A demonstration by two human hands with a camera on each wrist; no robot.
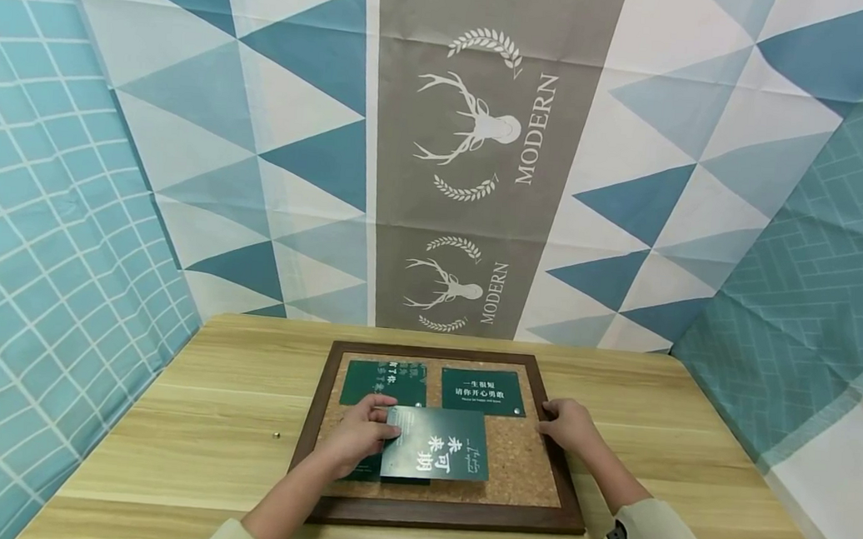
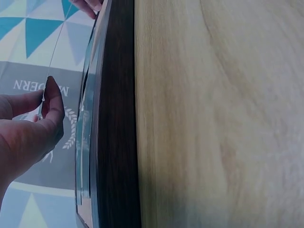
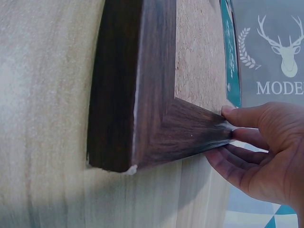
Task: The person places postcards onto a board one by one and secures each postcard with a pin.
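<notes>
My left hand (image 1: 355, 438) pinches a dark green card (image 1: 457, 447) with white lettering by its left edge, thumb on top. The card hovers over the lower middle of a cork board (image 1: 526, 470) and looks edge-on in the left wrist view. My right hand (image 1: 573, 430) grips the right side of the brown wooden frame (image 3: 152, 109), thumb at its inner edge and fingers at the outside. Two green cards, one at upper left (image 1: 363, 382) and one at upper right (image 1: 480, 381), lie on the cork. Another green card (image 1: 368, 470) at lower left is mostly hidden under the left hand and the held card.
The board rests on a light wooden table (image 1: 187, 428). A small round metallic piece (image 1: 276, 435) lies left of the frame. A small pale pin head (image 1: 517, 411) shows on the upper right card's corner. Patterned sheets (image 1: 314, 128) hang behind the table.
</notes>
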